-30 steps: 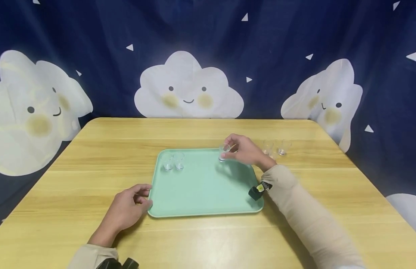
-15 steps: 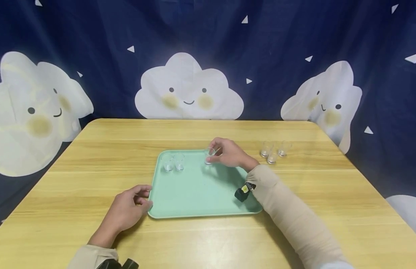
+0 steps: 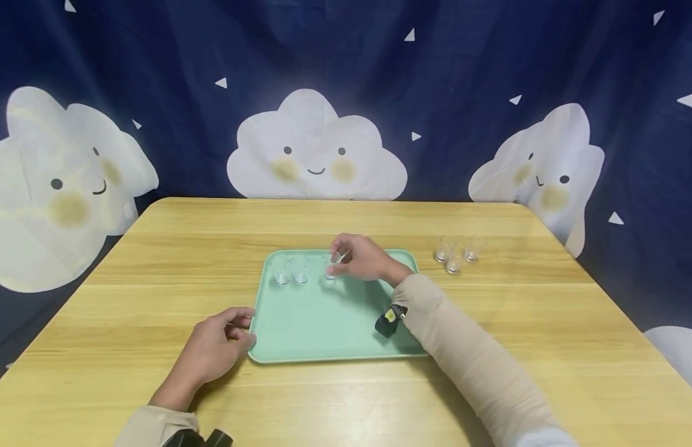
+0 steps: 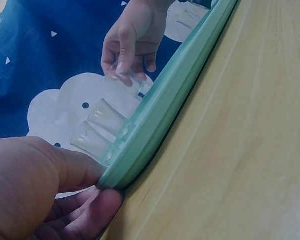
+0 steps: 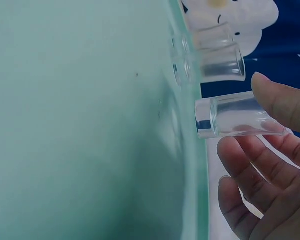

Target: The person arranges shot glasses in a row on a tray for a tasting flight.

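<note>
My right hand [image 3: 364, 257] pinches a small clear shot glass [image 5: 235, 116] between thumb and fingers. The glass is upright, its thick base close over the far part of the mint-green tray [image 3: 335, 335]. Just left of it, two matching glasses stand side by side on the tray: one shot glass [image 3: 300, 271] nearer the held one, the other shot glass [image 3: 281, 273] by the far left corner. My left hand [image 3: 220, 341] grips the tray's left rim; in the left wrist view the thumb [image 4: 80, 172] lies at the rim with fingers curled below.
On the wooden table [image 3: 525, 347], right of the tray, stands a close group of three more shot glasses [image 3: 454, 261]. Behind the table hangs a dark blue curtain [image 3: 446, 74] with printed clouds.
My right hand has carried the shot glass leftward across the tray's far side, towards the two standing glasses. The left hand stays at the tray rim.
</note>
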Demonstrator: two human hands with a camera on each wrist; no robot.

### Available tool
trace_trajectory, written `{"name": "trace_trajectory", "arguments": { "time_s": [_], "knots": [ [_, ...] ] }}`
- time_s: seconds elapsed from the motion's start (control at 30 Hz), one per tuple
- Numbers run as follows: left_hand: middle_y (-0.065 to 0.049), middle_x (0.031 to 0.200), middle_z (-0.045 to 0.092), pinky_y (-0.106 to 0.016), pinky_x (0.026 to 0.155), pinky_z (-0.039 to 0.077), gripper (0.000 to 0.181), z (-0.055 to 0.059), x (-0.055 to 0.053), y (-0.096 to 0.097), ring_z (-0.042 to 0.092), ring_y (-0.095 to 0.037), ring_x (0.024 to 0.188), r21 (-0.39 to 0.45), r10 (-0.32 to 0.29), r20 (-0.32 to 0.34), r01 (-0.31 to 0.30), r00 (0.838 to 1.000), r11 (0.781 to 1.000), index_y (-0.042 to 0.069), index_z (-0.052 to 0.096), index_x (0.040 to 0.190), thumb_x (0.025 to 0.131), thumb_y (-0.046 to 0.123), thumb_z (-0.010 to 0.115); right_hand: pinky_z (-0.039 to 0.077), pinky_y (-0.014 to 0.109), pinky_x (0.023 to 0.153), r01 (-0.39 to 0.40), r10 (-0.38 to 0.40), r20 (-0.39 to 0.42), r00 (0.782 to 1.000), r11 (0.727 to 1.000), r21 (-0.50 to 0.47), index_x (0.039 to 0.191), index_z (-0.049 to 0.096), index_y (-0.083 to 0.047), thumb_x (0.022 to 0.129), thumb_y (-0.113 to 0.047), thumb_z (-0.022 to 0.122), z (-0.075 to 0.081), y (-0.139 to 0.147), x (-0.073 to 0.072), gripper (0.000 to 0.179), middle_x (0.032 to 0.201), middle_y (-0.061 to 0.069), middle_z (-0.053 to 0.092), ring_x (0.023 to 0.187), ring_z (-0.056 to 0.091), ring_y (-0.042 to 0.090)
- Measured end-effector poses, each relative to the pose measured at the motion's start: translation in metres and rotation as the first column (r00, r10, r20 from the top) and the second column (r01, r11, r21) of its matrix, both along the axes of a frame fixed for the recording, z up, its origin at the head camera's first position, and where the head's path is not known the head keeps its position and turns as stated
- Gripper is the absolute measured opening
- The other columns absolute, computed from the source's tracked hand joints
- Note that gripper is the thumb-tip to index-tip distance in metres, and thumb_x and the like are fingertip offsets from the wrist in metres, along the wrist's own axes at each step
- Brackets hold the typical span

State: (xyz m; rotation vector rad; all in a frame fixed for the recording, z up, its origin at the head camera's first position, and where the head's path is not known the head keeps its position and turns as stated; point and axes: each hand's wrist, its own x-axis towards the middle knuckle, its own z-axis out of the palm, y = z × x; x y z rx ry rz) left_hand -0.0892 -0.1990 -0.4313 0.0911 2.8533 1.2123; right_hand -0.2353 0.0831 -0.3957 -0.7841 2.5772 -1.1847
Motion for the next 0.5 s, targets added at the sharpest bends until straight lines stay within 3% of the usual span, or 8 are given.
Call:
{"name": "trace_trajectory", "arguments": {
  "time_s": [0.5],
  "knots": [
    [-0.005,0.104,0.064,-0.032,0.075,0.046,0.039,0.001,0.001,0.000,0.057,-0.014,0.083,0.001,0.007,0.001,-0.007,1.000,1.000,0.001,0.062,0.123,0.086,0.010,0.069,0.051,0.029,0.081,-0.031,0.031,-0.009,0.999,0.999,0.018,0.105,0.060,-0.003,0.081,-0.014,0.079,-0.001,-0.016,-0.002,0.033,0.096,0.003,0.063,0.086,0.067,0.018]
  ]
}}
